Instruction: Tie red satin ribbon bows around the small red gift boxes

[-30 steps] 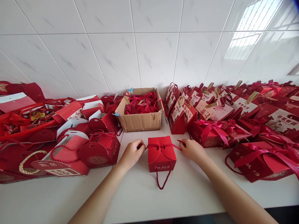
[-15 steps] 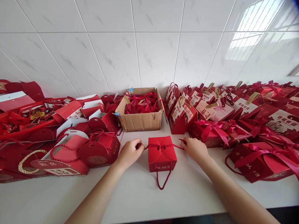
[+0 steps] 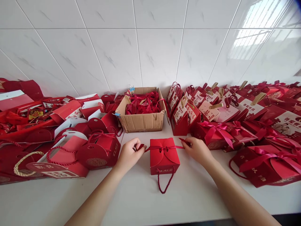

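A red gift box [image 3: 164,161] with rounded top flaps sits on the white table in front of me, its twisted cord handle [image 3: 164,190] hanging down the near side. Across its top runs a dark red ribbon [image 3: 154,147], crossed or knotted near two small holes in the flaps. My left hand [image 3: 130,153] is closed on the ribbon's left end, beside the box. On the other side, my right hand [image 3: 197,150] pinches the right end. Both ends are stretched outward, and neither hand touches the box.
Behind the gift box stands a cardboard box [image 3: 142,122] full of red ribbons. Open red boxes with cord handles [image 3: 98,150] crowd the left, beside a red tray of wrapped sweets [image 3: 33,114]. Ribbon-tied boxes [image 3: 270,166] and upright gift bags [image 3: 180,121] fill the right.
The ribbon ends are still held apart, and the crossing on top looks drawn in slightly smaller. Both hands have barely moved; the whole view has shifted a little.
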The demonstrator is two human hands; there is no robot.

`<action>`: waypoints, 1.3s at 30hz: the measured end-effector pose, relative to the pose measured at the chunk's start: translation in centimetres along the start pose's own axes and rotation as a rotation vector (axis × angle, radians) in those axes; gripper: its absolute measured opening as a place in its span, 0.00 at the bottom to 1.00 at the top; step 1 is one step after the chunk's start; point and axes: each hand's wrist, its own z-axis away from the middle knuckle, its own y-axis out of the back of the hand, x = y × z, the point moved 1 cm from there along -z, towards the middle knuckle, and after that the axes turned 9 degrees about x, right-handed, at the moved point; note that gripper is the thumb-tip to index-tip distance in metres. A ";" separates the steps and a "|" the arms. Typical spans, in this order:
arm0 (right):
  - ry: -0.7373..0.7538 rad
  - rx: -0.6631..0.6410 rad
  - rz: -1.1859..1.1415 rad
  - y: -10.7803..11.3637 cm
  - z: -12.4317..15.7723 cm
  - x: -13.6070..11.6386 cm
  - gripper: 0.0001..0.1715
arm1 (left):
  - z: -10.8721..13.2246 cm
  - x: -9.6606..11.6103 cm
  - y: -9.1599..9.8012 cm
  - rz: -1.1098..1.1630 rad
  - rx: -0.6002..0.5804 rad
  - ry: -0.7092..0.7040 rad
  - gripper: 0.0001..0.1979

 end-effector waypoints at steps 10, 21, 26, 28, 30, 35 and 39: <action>0.058 0.316 -0.317 0.7 0.8 -0.4 0.19 | 0.4 0.5 0.0 -0.135 0.155 -0.283 0.13; 0.053 -0.185 -1.032 1.3 1.8 -2.8 0.20 | 1.4 1.8 0.1 -0.326 0.157 -0.390 0.10; 0.152 -0.282 -0.949 1.7 2.2 -2.9 0.20 | 1.2 1.9 -0.5 0.024 -0.147 -0.138 0.17; 0.200 -0.333 -0.922 1.8 2.4 -2.9 0.20 | 1.3 2.0 -0.6 0.106 -0.218 -0.104 0.16; 0.228 -0.382 -0.919 1.9 2.7 -3.0 0.21 | 1.4 2.2 -0.6 0.106 -0.208 -0.113 0.16; 0.326 -0.442 -0.961 2.3 3.0 -3.0 0.26 | 1.7 2.6 0.0 0.030 -0.042 -0.175 0.18; 0.500 -0.374 -0.837 2.5 3.1 -3.0 0.35 | 1.8 2.7 0.7 0.157 -0.318 -0.157 0.18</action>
